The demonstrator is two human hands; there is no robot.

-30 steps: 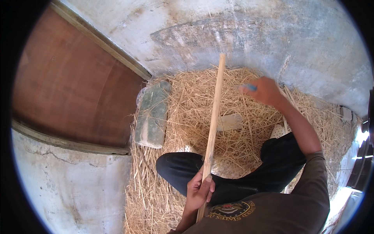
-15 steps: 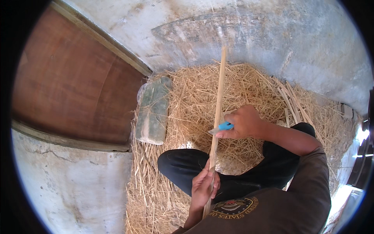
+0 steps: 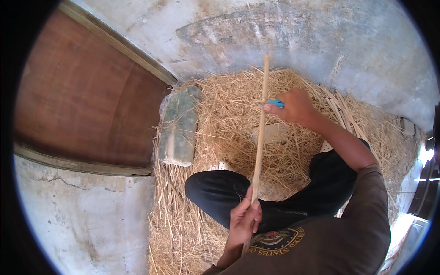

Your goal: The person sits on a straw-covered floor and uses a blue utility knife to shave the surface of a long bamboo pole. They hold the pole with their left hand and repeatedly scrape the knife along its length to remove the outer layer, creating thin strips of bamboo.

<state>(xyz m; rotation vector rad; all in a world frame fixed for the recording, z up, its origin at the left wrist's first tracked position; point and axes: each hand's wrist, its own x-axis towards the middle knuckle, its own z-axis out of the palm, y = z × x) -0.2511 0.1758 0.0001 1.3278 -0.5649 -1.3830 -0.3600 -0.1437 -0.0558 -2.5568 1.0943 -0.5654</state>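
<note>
A long, pale wooden strip [image 3: 261,137] rises from my lap toward the far wall, its top end leaning slightly right. Low on the strip, my left hand [image 3: 245,216] is closed around it near my shirt. Farther up, my right hand [image 3: 293,107] grips a utility knife with a blue handle [image 3: 276,103]. The knife's blade lies against the strip's upper part; most of the blade is too small to make out. Under the strip, a flat pale block [image 3: 270,133] rests in the straw.
Loose straw [image 3: 229,110] covers the floor around my crossed legs. A greenish stone block [image 3: 179,126] lies at left, beside a brown door panel [image 3: 91,91]. Several wooden strips [image 3: 341,112] lie at the right, near the plastered wall [image 3: 311,41].
My right hand has slid the knife up the strip, away from me, toward its far end. The pale block underneath now shows more. My left hand keeps its hold, barely moved.
</note>
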